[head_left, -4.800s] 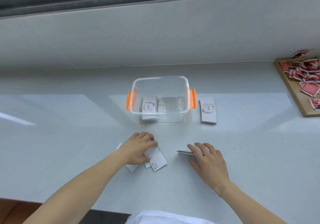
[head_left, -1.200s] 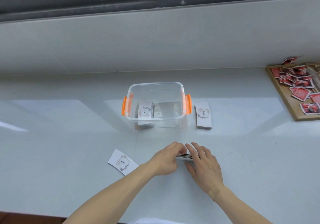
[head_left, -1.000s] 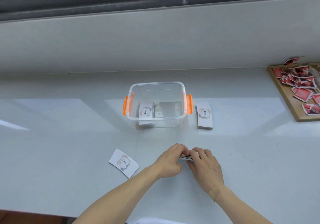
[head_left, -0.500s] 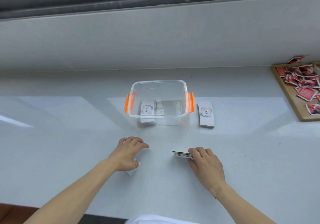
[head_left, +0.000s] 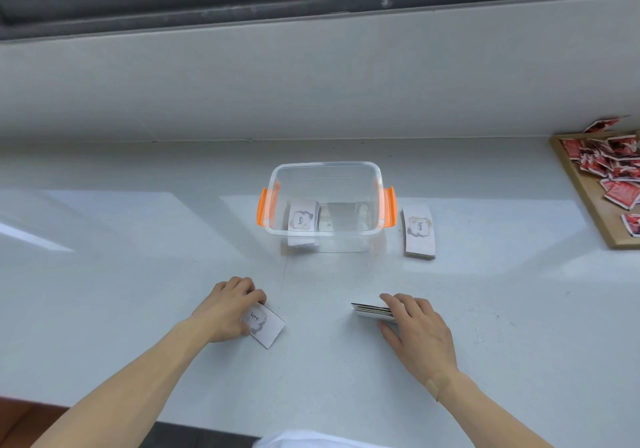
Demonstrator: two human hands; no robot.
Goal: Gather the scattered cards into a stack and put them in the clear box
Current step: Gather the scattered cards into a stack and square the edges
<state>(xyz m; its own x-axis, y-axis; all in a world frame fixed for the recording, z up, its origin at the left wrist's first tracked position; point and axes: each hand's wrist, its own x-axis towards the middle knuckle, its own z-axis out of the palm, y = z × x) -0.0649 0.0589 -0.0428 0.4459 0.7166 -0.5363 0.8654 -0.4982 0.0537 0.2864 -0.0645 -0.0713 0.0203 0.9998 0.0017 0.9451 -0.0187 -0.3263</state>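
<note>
A clear box [head_left: 346,167] with orange handles stands mid-counter, with a stack of white "love" cards [head_left: 302,220] inside at its left. Another card stack [head_left: 419,231] lies just right of the box. My left hand [head_left: 227,309] pinches a single white "love" card [head_left: 266,324] lying on the counter. My right hand [head_left: 415,326] grips a thin stack of gathered cards [head_left: 370,310] held on edge against the counter, to the right of the single card.
A wooden tray [head_left: 588,198] with several red packets sits at the far right. A grey wall and window frame rise behind the white counter [head_left: 138,274]. The counter's front edge runs near my forearms.
My left hand left the stack, moved left to the lone card and took hold of it, sliding it slightly right. My right hand has stayed on the stack.
</note>
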